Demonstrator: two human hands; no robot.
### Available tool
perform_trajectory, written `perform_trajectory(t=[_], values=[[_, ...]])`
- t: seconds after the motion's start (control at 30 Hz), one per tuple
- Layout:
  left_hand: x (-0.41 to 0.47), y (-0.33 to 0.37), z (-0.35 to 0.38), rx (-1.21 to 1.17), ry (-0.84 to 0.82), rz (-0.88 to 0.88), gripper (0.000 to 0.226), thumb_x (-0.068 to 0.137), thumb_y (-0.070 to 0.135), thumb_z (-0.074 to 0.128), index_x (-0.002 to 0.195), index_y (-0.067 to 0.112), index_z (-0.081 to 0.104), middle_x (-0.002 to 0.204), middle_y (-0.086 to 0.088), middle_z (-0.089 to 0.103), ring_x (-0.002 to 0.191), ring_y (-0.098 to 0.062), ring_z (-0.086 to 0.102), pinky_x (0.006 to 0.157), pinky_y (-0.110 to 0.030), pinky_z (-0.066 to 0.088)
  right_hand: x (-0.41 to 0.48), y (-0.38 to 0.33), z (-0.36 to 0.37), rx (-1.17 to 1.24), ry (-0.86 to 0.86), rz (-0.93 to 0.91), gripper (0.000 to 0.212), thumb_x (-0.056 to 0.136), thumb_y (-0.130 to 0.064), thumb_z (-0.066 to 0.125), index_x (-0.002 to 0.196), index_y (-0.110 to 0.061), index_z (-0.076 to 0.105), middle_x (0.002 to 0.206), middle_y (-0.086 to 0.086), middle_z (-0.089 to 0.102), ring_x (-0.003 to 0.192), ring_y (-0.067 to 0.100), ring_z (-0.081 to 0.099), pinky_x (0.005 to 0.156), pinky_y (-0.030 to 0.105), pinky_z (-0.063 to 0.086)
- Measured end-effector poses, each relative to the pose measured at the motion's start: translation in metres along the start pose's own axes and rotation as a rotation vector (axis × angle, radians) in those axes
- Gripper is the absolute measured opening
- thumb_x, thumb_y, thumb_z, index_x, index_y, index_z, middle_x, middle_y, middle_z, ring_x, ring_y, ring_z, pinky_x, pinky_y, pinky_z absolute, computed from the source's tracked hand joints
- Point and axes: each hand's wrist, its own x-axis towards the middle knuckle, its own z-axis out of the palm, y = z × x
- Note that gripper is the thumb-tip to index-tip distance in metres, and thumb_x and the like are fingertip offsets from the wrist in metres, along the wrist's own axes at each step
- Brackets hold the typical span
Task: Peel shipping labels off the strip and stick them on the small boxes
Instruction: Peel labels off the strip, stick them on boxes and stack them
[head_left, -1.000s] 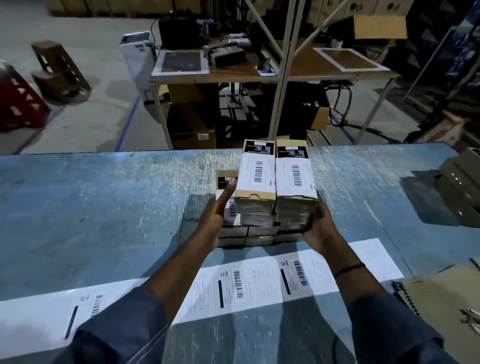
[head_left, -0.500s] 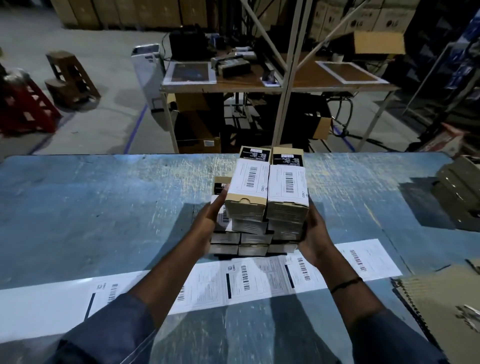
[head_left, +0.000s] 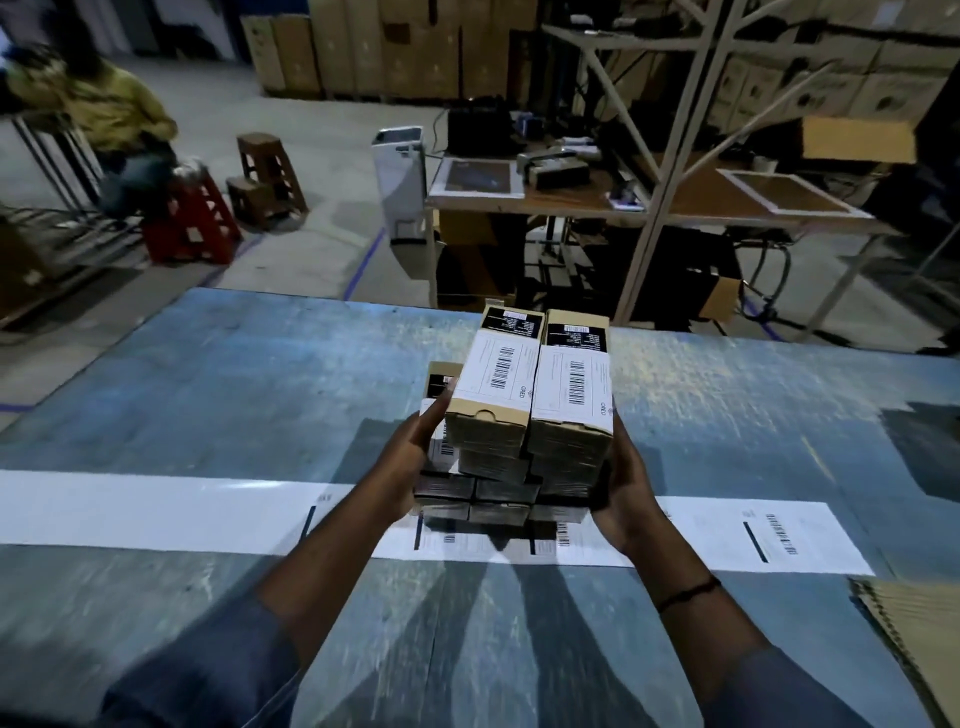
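A stack of small tan boxes (head_left: 524, 415) with white barcode labels on top is held above the blue table (head_left: 234, 395). My left hand (head_left: 410, 457) grips the stack's left side, thumb up against a lower labelled box. My right hand (head_left: 623, 493) cups the right side and bottom corner. Beneath the stack a long white label strip (head_left: 156, 509) runs across the table from left to right; printed labels show at its middle and right end (head_left: 769, 538).
Corrugated cardboard (head_left: 914, 639) lies at the table's near right corner. Beyond the far edge stand a wooden workbench (head_left: 571, 200) with devices, a metal rack frame, stools, stacked cartons, and a seated person (head_left: 104, 119) at far left.
Both hands have raised the stack off the table and drawn it nearer, above the strip. The view has tilted up and to the left.
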Motion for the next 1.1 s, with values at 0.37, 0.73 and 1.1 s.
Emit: perform_trajectory(t=[0.37,0.73,1.1], values=[[0.017,0.009,0.027,0.087,-0.173,0.053,0.085,0.056,0.091,0.068,0.127,0.044,0.065,0.153,-0.007,0.054,0.144,-0.038,0.043,0.122,-0.061,0.027,0.012,-0.008,-0.020,0.004,0.168,-0.014,0.076,0.079,-0.064,0.060,0.142,-0.022,0.060,0.124,0.003,0.074,0.116,0.023,0.069,0.077,0.034,0.059],[0.068,-0.005,0.104,0.094,-0.244,-0.009,0.050,0.094,0.064,0.051,0.140,0.045,0.055,0.155,-0.001,0.052,0.147,-0.032,0.040,0.123,-0.053,0.027,0.026,-0.041,-0.090,-0.095,0.318,-0.012,0.082,0.074,-0.073,0.062,0.141,-0.025,0.060,0.131,0.000,0.071,0.120,0.019,0.067,0.086,0.036,0.056],[0.083,0.008,0.109,0.109,-0.303,-0.116,0.065,0.098,0.063,0.052,0.156,0.037,0.040,0.169,-0.001,0.026,0.157,-0.029,0.017,0.123,-0.053,0.013,0.059,-0.050,-0.110,-0.117,0.304,0.028,0.060,0.074,-0.070,0.065,0.109,-0.023,0.078,0.113,0.008,0.077,0.092,0.021,0.076,0.073,0.035,0.061]])
